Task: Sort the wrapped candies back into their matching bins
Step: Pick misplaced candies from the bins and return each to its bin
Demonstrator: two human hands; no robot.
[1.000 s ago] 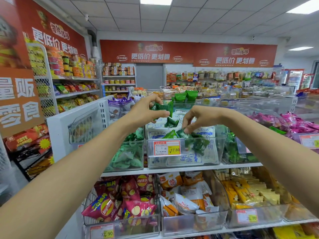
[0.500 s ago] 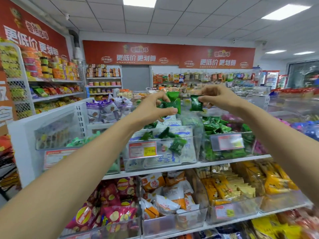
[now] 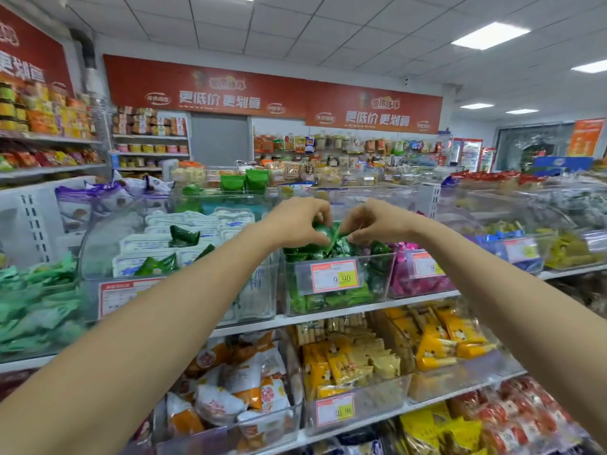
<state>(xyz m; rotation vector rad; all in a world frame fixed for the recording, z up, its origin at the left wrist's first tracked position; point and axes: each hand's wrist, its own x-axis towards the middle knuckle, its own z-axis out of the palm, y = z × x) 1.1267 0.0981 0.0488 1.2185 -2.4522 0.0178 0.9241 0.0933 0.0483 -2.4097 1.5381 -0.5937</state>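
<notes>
Both hands meet above a clear bin of dark green wrapped candies [image 3: 387, 284] with a 9.90 price tag. My left hand [image 3: 297, 221] pinches green candies [image 3: 323, 233] between thumb and fingers. My right hand [image 3: 374, 221] has its fingertips curled down onto the same cluster of green wrappers. To the left stands a bin of white-and-blue candies [image 3: 262, 290] with a few stray green candies [image 3: 184, 236] lying on top.
A pink candy bin [image 3: 423, 284] sits right of the green one, and a pale green candy bin [image 3: 36, 310] at far left. Below the shelf edge [image 3: 328, 315] are bins of orange-white and yellow packets. More shelves stand behind.
The view shifted right. Both hands carried the green candies from above the white-and-blue bin over to the dark green bin and lowered them onto its pile.
</notes>
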